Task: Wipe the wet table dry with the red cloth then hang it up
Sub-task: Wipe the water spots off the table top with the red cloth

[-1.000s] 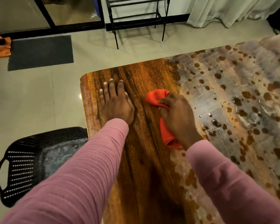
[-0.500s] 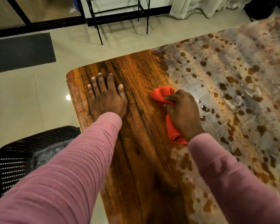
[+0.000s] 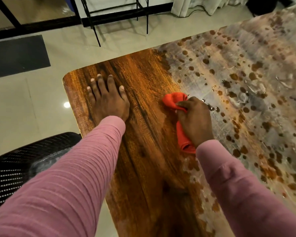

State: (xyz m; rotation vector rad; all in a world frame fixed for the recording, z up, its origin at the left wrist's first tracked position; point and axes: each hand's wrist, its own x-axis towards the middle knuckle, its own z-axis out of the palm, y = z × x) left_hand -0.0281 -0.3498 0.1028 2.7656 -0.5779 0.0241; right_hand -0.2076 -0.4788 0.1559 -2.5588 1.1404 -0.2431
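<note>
Red cloth [image 3: 173, 100], one, gripped in right hand [image 3: 195, 120], fingers curled; left hand [image 3: 108, 101], fingers straight, on table [image 3: 143, 151]

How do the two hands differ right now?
The left hand lies flat, fingers spread, holding nothing; the right hand is curled round the red cloth. The left hand rests on the dark wiped wood of the table; the right hand is at the edge of its spotted wet part. Both have pink sleeves.
</note>
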